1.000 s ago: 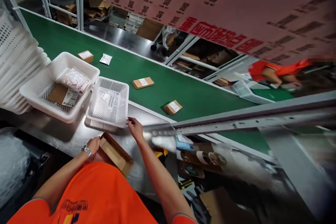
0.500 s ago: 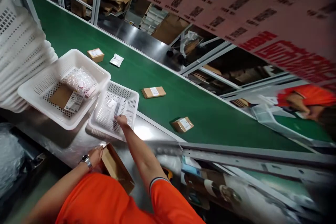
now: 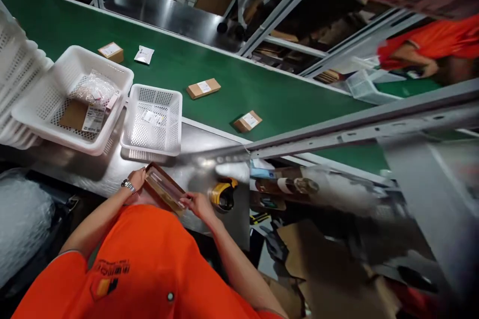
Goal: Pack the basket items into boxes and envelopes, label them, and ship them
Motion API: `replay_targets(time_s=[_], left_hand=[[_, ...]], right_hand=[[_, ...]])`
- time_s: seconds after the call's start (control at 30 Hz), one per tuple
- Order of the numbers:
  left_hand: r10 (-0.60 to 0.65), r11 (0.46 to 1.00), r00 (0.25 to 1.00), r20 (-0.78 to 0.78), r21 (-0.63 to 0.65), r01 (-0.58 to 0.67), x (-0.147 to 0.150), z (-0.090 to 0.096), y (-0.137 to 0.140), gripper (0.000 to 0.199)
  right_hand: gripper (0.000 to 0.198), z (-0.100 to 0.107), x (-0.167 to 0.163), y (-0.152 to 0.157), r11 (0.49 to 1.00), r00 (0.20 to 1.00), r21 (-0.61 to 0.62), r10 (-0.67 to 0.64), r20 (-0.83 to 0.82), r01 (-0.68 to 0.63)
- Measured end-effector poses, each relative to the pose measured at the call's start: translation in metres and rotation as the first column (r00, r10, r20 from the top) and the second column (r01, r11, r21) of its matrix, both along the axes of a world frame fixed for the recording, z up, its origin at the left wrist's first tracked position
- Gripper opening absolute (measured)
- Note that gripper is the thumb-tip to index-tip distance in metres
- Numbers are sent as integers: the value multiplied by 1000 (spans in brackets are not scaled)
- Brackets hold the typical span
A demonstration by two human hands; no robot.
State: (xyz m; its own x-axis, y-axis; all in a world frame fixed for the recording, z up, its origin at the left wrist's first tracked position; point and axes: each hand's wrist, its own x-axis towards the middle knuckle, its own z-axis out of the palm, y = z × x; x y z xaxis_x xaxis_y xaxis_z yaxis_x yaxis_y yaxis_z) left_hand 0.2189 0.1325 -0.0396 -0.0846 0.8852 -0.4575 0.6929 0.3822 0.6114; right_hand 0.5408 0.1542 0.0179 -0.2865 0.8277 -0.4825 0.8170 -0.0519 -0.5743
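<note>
My left hand [image 3: 136,179], with a metal watch at the wrist, grips the far left end of an open, narrow cardboard box [image 3: 154,190] in front of my body. A long, slim clear package [image 3: 164,183] lies lengthwise within the box walls; its contents are too blurred to name. At the box's right end, the fingers of my right hand [image 3: 197,205] are closed on the near end of this package. Just beyond stands a small white perforated basket [image 3: 174,124], with a white label [image 3: 152,117] inside it.
A larger white basket [image 3: 22,109] holds bubble wrap and a labelled brown parcel, beside stacked baskets [image 3: 18,65]. Several parcels lie on the green conveyor [image 3: 164,72]. A yellow-and-black tape dispenser [image 3: 223,194] sits right of the box. A co-worker's orange sleeve [image 3: 445,40] shows far right.
My right hand has lifted the slim clear package out of the small basket and brought it into the cardboard box. My left hand stays on the box. The view has shifted downward.
</note>
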Motion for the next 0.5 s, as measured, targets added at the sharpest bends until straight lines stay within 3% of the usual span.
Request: replay_targets(time_s=[0.1, 0.3, 0.37, 0.43, 0.5], left_hand=[[-47, 999, 999, -26, 16, 47, -1, 5, 2, 47], [-47, 998, 986, -158, 43, 54, -1, 17, 1, 51], [-54, 998, 978, -203, 20, 59, 0, 21, 0, 52], [-63, 998, 965, -255, -10, 63, 1, 26, 0, 52], [-91, 996, 951, -296, -41, 83, 3, 31, 2, 52]], right_hand=[[19, -9, -28, -16, 984, 955, -11, 175, 238, -177], [17, -24, -82, -12, 985, 928, -31, 170, 332, -169], [25, -23, -74, -19, 984, 938, 7, 169, 304, -179], [34, -23, -50, -31, 981, 972, 124, 123, 198, -150], [36, -27, -19, -47, 969, 1000, 246, -20, 10, 17]])
